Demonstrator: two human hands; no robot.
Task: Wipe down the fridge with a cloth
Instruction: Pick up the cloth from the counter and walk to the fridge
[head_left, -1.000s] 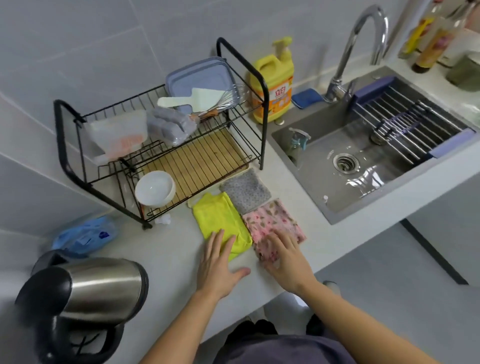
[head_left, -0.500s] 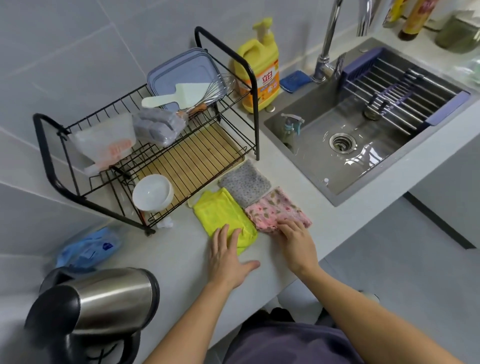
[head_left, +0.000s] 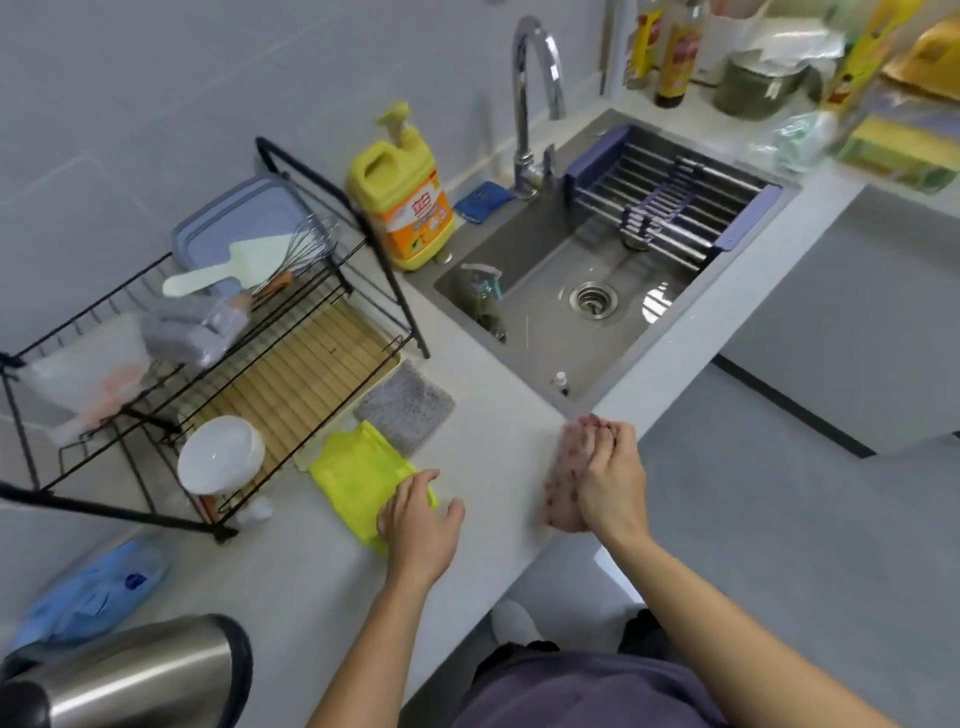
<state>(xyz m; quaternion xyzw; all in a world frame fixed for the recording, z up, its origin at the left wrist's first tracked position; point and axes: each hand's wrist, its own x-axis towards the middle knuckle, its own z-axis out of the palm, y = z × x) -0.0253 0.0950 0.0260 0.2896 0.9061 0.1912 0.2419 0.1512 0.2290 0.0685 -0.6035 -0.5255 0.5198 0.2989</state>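
While left hand flat, right hand grips cloth

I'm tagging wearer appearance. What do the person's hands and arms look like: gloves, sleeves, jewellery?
The left hand and right hand are bare: no gloves, rings or watch visible. Both forearms show no sleeves. A greyish-purple garment shows below.

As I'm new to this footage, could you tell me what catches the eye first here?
The person's right grip holds a pink cloth at the counter's front edge, while the left grip rests on a yellow cloth. Behind them, a yellow bottle stands beside the sink.
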